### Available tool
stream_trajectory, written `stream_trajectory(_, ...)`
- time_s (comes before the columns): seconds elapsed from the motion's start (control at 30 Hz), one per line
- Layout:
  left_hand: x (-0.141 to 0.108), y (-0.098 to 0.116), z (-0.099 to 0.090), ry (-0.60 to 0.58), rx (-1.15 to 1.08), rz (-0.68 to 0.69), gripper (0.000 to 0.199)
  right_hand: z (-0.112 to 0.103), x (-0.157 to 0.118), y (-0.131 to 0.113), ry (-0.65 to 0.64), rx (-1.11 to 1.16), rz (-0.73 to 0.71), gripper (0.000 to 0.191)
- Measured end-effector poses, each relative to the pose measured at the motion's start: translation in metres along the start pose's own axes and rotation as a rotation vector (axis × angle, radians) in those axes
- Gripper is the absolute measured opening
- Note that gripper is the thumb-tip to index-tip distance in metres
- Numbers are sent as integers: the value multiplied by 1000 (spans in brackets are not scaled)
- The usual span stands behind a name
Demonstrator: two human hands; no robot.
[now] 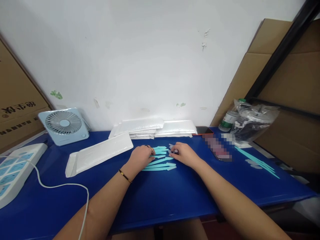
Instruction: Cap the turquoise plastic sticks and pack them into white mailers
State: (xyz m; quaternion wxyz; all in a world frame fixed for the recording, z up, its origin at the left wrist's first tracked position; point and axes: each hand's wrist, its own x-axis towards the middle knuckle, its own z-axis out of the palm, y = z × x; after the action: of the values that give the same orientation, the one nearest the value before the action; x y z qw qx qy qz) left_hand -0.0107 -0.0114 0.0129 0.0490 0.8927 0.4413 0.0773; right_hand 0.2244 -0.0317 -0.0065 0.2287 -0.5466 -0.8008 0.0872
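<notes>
Several slim turquoise sticks (160, 164), shaped like eyebrow razors with a wider pale end, lie fanned side by side on the blue table. My left hand (143, 156) rests over their left ends, thumb and fingers closed on one of the sticks. Facing it from the other side, my right hand (184, 154) has its fingers pinched around a small translucent cap (170, 152). The caps are too small to make out fully, and the fingers partly cover them. Just left of my left hand lies a white padded mailer (100, 155).
A stack of white mailers (140, 126) lies against the wall. To the left stand a light-blue fan (64, 124) and a power strip (18, 170) with a white cable. On the right are more turquoise sticks (258, 161), clear caps (253, 164), a phone, a bottle (228, 120) and a plastic bag.
</notes>
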Motion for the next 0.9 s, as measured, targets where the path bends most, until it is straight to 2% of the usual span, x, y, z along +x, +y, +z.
stream_trajectory(0.13, 1, 1, 1, -13, 5, -4, 12, -1, 0, 4, -6, -65, 9, 8)
stream_trajectory(0.3, 2, 1, 5, -8, -15, 6, 13, -8, -4, 7, -72, 57, -18, 7)
stream_trajectory(0.5, 3, 7, 12, 23, -47, 58, 12, -1, -1, -2, -78, 169, -45, 6)
stream_trajectory(0.67, 4, 17, 14, -31, -145, 73, 11, 3, 0, -9, -104, 222, -71, 4)
stream_trajectory(0.77, 3, 12, 10, 52, -178, 42, 14, -7, -2, 2, -31, 239, -55, 9)
stream_trajectory(0.83, 2, 3, 6, 137, -172, -9, 20, -17, -4, 15, 79, 202, 8, 13)
stream_trajectory(0.9, 1, -7, 4, 165, -144, -49, 22, -25, -7, 28, 140, 137, 76, 14)
